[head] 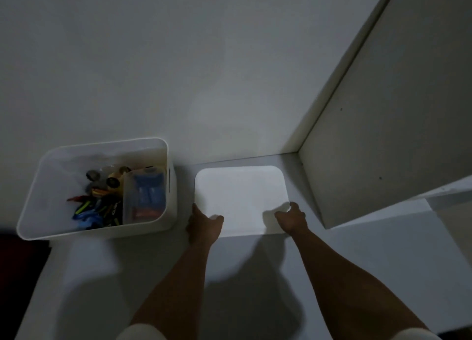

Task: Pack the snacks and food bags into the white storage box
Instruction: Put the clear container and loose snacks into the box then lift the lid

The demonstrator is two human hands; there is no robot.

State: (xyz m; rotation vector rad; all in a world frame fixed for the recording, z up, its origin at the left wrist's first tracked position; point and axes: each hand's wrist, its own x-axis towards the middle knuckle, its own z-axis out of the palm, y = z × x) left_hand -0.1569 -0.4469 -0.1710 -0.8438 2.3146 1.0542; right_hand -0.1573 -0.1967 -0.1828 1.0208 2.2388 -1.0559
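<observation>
Both hands on the near edge of a white lidded box [241, 199]: left hand [203, 224] curled round its near left corner, right hand [291, 218] gripping the near right corner, fingers wrapped over the rim, apparently to steady or slide it squarely. Set on a white shelf surface [357, 275], tucked close to the back wall [204, 71] and near a side panel [383, 135], likely so as to sit flush in the corner. Just beside it to the left, apart by a narrow gap, an open white storage box [97, 189] already holding colourful snack packets [99, 206] and a translucent tub [144, 194]. Lid shut, so contents hidden; cannot tell whether lifting or pushing.
</observation>
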